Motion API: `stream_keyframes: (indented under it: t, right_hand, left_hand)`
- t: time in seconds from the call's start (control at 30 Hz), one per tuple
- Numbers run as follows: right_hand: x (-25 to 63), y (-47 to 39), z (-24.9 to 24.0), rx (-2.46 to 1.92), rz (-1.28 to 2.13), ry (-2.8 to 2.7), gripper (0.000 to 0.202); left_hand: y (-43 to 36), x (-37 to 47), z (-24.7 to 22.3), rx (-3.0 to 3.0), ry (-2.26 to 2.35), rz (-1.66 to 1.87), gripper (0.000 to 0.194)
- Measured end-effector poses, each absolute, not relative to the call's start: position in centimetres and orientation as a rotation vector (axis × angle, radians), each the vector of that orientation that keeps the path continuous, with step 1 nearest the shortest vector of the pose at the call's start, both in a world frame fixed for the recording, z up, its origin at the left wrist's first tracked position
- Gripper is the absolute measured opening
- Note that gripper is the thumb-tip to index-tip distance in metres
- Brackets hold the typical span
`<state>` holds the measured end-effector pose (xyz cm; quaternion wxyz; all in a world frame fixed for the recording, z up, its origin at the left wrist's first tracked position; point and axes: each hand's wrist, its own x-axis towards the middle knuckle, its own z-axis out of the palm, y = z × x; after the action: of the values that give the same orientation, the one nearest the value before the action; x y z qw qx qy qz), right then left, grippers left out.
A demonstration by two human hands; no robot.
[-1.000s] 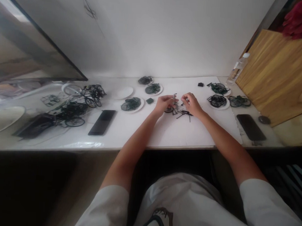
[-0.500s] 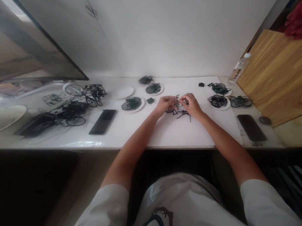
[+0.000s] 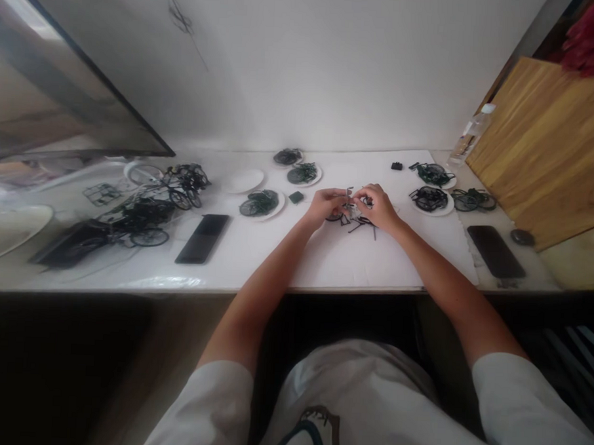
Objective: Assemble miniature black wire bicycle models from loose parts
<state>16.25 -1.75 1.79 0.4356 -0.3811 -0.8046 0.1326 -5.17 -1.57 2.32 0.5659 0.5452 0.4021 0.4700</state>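
Observation:
My left hand (image 3: 324, 206) and my right hand (image 3: 377, 205) meet over the white board (image 3: 354, 267). The left fingers are closed on a small dark part (image 3: 349, 191) that sticks up between the hands. Pinched fingers of my right hand touch the same spot; what they hold is too small to make out. Thin dark pieces (image 3: 358, 222) lie on the board below both hands, partly hidden by them. A green block (image 3: 296, 197) sits left of my left hand.
Plates of dark and green parts stand left (image 3: 278, 212) and right (image 3: 445, 208). Small bicycles (image 3: 147, 213) crowd the left, near a phone (image 3: 202, 239). Another phone (image 3: 495, 251), a bottle (image 3: 469, 137) and a wooden panel (image 3: 550, 155) are at the right.

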Motion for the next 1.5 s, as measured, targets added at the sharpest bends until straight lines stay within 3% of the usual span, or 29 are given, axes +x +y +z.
stream_keyframes:
  t: [0.5,0.8,1.07,1.5]
  right_hand:
    - [16.3,-1.8,1.8,-0.967,0.387,-1.956,0.01]
    - [16.8,-1.7,2.1,-0.947,0.249,-2.037,0.009]
    - [17.0,-1.1,1.7,-0.85,0.134,-2.062,0.007]
    - [16.4,-1.4,1.8,-0.825,0.304,-1.961,0.005]
  left_hand:
    - [-2.1,-4.7,2.7,1.324,0.949,1.132,0.032]
    - [-2.2,-4.7,2.7,1.294,0.938,1.144,0.035]
    - [-1.8,-4.8,2.3,1.268,0.921,1.112,0.042]
    - [-1.1,-5.1,1.6,1.297,0.864,1.096,0.058]
